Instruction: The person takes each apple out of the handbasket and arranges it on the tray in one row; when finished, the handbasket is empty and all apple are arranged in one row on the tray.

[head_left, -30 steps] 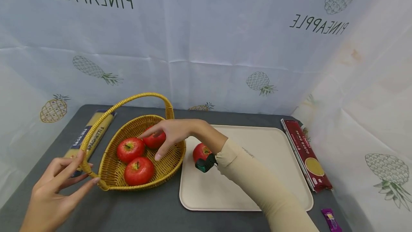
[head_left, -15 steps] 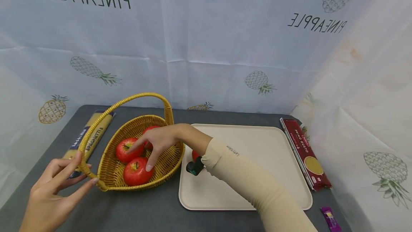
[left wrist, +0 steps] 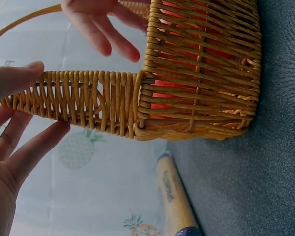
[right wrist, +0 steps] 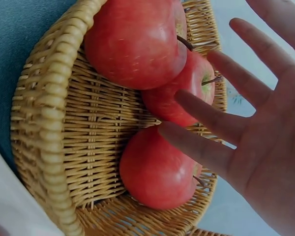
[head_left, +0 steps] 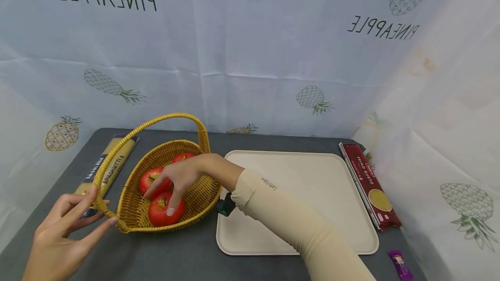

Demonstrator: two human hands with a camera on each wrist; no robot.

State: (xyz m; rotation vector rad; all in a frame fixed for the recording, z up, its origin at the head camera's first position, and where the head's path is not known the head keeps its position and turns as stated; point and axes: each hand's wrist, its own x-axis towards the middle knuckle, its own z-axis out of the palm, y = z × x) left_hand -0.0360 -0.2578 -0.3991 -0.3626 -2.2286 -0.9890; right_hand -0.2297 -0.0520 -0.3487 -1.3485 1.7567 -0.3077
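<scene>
Where the golden wicker basket (head_left: pixel 201 196) sits on the counter (head_left: pixel 179 255), three apples (head_left: pixel 161 214) lie together inside it, glossy red with paler flecks and short dark stems. I pinch the tall arched handle (head_left: pixel 204 138) at the basket's left end between the thumb and fingers of my left hand (head_left: pixel 64 233). Over the apples my right hand (head_left: pixel 179 177) hovers with fingers spread, gripping nothing; whether a fingertip touches fruit I cannot tell. Just right of the basket lies a beige tray (head_left: pixel 320 190), partly covered by my cream sleeve (head_left: pixel 297 229). Behind the basket's left side lies a yellow spaghetti packet (head_left: pixel 120 156); well to its right, a dark red packet (head_left: pixel 369 185) and a small purple wrapper (head_left: pixel 401 266). The counter is plain dark grey, and beyond the basket hangs a pale, creased cloth (head_left: pixel 250 34) printed with pineapples and mirrored lettering.
</scene>
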